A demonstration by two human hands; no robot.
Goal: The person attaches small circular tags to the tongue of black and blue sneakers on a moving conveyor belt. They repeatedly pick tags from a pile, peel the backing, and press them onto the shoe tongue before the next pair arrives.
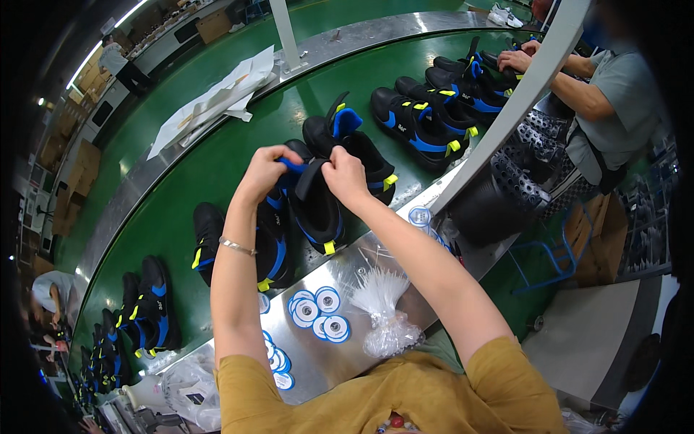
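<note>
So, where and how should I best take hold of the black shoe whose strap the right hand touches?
Probably by its heel rim, coming from the person's side: the black shoe points its heel and yellow tab toward the person, its opening upward, while the left hand and right hand are nearer its tongue.

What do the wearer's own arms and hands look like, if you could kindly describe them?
Both arms have short, mustard-yellow sleeves: the left sleeve and right sleeve. A thin, silver-coloured bracelet circles the left forearm, while no band shows on the right forearm. The left fingers and right fingers are ungloved.
</note>
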